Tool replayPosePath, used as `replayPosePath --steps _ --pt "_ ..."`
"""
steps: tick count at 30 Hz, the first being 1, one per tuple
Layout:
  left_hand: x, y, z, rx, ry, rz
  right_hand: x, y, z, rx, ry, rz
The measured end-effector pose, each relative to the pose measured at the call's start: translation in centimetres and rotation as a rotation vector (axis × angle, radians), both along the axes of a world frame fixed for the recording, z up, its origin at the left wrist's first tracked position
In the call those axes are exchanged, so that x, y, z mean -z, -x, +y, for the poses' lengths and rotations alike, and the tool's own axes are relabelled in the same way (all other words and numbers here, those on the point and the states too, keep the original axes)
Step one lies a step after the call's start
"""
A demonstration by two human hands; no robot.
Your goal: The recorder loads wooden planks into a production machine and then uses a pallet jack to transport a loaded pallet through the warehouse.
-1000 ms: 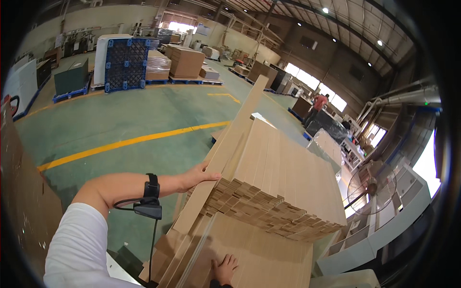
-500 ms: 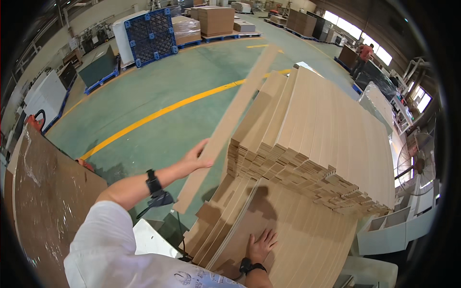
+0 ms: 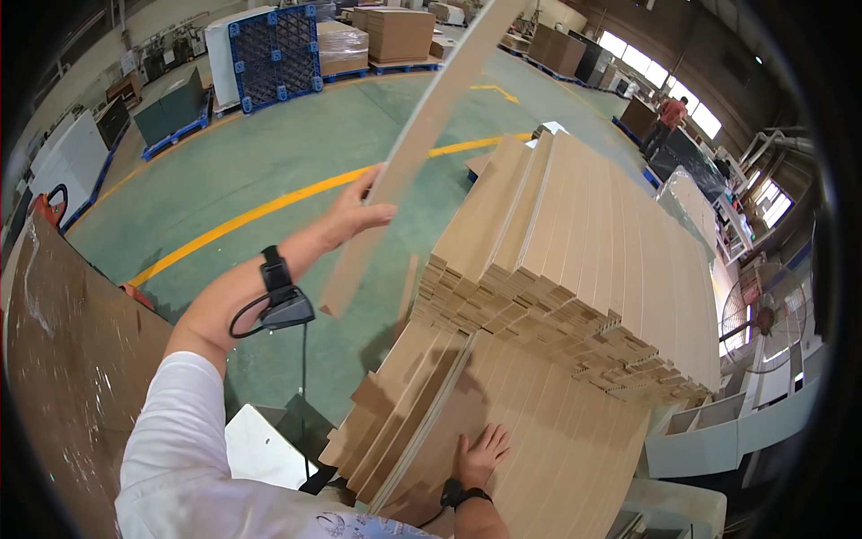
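A long, narrow tan wooden strip (image 3: 415, 144) is raised over the floor at a slant, its near end low and its far end at the top of the picture. Around its middle-lower part my left hand (image 3: 356, 214) is closed, thumb on the near face. My right hand (image 3: 482, 454) lies flat, fingers spread, on the lower stack of strips (image 3: 566, 422). Behind that, a higher stack of similar strips (image 3: 620, 225) shows uneven layered ends. Both wrists wear black straps.
A wrapped brown stack (image 3: 81, 359) stands at the left edge. At right are a fan (image 3: 763, 314) and a light grey compartmented piece (image 3: 700, 449). Loaded pallets and an upright blue pallet (image 3: 277, 58) line the far side. A person in red (image 3: 669, 115) works far right.
My left hand has lifted the strip up and away, and the strip's far end now reaches the top edge. My right hand stays flat on the lower stack.
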State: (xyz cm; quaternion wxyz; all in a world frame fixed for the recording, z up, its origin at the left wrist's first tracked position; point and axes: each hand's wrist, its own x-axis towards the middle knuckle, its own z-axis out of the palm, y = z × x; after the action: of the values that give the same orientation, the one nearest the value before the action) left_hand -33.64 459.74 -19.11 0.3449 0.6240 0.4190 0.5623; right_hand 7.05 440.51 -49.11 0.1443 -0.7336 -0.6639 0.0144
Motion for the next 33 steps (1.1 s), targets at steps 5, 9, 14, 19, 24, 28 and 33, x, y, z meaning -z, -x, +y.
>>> replayPosePath --steps 5,9,14,19,24,28,33 --pt "0.3 -5.7 3.7 0.333 0.237 -0.349 -0.4 0.5 0.1 0.016 -0.039 0.016" --pt "1.3 -7.8 6.5 0.403 0.354 -0.402 0.9 1.1 0.3 0.006 -0.038 0.016" --pt "4.6 -9.0 10.0 0.393 0.509 -0.405 -2.7 2.1 -0.3 -0.008 0.091 -0.118" --pt "6.7 -10.8 13.2 0.455 0.736 -0.467 -1.3 0.6 -1.6 0.0 0.196 -0.019" --pt "6.1 -11.8 16.8 0.48 0.794 -0.42 -2.0 1.3 -0.5 0.006 0.231 0.015" --pt "5.8 -11.0 20.0 0.496 0.813 -0.369 -1.2 1.9 0.7 -0.029 0.195 -0.015" --pt "2.6 -13.2 17.4 0.591 0.65 -0.305 -2.2 1.5 0.3 -0.027 0.252 0.024"
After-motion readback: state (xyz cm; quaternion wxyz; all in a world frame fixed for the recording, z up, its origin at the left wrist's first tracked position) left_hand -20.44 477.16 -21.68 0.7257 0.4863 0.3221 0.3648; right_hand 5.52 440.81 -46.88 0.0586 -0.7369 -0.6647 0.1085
